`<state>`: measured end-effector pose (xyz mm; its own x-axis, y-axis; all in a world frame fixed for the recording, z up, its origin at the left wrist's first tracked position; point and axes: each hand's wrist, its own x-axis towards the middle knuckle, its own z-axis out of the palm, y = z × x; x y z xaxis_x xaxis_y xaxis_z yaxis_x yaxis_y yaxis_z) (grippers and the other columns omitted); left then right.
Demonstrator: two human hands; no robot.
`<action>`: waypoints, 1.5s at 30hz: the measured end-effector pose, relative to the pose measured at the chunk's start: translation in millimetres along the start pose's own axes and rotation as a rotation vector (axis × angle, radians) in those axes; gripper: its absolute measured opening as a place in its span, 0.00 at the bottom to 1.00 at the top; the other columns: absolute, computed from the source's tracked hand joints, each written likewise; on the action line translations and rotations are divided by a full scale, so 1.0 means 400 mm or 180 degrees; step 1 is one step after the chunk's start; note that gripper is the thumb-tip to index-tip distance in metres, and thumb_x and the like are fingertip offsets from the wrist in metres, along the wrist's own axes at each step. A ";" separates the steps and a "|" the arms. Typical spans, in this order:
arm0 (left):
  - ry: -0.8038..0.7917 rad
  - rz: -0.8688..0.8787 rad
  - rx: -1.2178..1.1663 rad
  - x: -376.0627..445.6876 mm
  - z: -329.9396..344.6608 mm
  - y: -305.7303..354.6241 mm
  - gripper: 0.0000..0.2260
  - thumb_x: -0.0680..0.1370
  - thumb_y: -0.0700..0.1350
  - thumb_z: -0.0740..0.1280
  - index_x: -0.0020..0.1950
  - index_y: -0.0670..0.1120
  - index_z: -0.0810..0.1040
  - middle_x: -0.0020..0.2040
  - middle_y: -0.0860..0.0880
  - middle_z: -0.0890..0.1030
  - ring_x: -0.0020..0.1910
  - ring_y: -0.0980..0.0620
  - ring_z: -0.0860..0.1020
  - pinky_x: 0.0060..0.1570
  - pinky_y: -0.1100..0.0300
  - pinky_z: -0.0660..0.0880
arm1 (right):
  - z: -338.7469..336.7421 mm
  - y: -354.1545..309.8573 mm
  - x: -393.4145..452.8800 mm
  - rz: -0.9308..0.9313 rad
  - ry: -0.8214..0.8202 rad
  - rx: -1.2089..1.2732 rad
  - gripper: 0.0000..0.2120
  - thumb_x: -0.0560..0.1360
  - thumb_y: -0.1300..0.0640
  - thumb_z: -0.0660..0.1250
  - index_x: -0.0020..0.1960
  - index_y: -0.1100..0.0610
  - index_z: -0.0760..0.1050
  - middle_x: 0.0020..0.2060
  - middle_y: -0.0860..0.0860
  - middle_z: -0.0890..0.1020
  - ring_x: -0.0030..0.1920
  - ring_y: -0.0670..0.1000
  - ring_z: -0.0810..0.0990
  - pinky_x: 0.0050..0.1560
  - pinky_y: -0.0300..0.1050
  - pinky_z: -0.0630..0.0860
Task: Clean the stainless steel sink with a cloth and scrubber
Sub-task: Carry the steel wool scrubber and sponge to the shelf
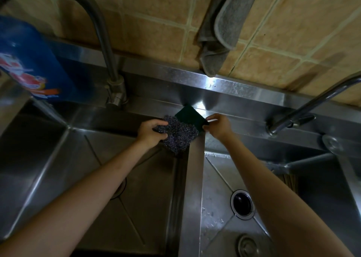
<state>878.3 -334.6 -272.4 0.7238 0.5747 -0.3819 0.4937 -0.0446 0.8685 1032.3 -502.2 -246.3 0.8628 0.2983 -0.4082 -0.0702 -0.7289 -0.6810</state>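
Observation:
A double stainless steel sink fills the view, with a divider between its two basins. At the back end of the divider lies a dark, glittery knitted cloth, and my left hand grips its left edge. Just behind it a dark green scrubber pad rests on the back ledge. My right hand pinches the pad's right corner between thumb and fingers.
A tall curved tap rises at the back left, a thinner tap at the back right. A blue bottle stands far left. A grey towel hangs on the tiled wall. The right basin has an open drain.

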 end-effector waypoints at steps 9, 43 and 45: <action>0.0058 -0.0139 -0.0126 -0.020 -0.033 -0.008 0.18 0.70 0.32 0.72 0.56 0.48 0.80 0.63 0.48 0.75 0.65 0.51 0.69 0.60 0.46 0.74 | -0.003 0.011 -0.020 0.0263 0.0224 0.0903 0.14 0.68 0.71 0.70 0.36 0.52 0.75 0.45 0.63 0.82 0.42 0.59 0.83 0.49 0.56 0.80; 0.0620 -0.0206 -0.0976 -0.328 -0.241 -0.049 0.19 0.70 0.28 0.70 0.54 0.48 0.78 0.62 0.44 0.76 0.55 0.49 0.75 0.47 0.59 0.76 | 0.105 -0.014 -0.337 -0.0035 0.0032 0.1049 0.13 0.70 0.74 0.66 0.39 0.56 0.73 0.47 0.61 0.80 0.47 0.58 0.81 0.39 0.43 0.80; 0.0877 -0.0206 -0.1082 -0.371 -0.260 -0.060 0.19 0.69 0.28 0.70 0.53 0.48 0.78 0.61 0.43 0.76 0.58 0.46 0.76 0.50 0.55 0.77 | 0.109 -0.023 -0.357 -0.0106 -0.0083 0.1065 0.13 0.70 0.74 0.66 0.39 0.56 0.74 0.47 0.60 0.80 0.49 0.60 0.81 0.44 0.49 0.81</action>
<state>708.9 -334.0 -203.9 0.5183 0.7659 -0.3805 0.3140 0.2434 0.9177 887.8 -511.1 -208.2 0.8545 0.3375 -0.3949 -0.2064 -0.4771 -0.8543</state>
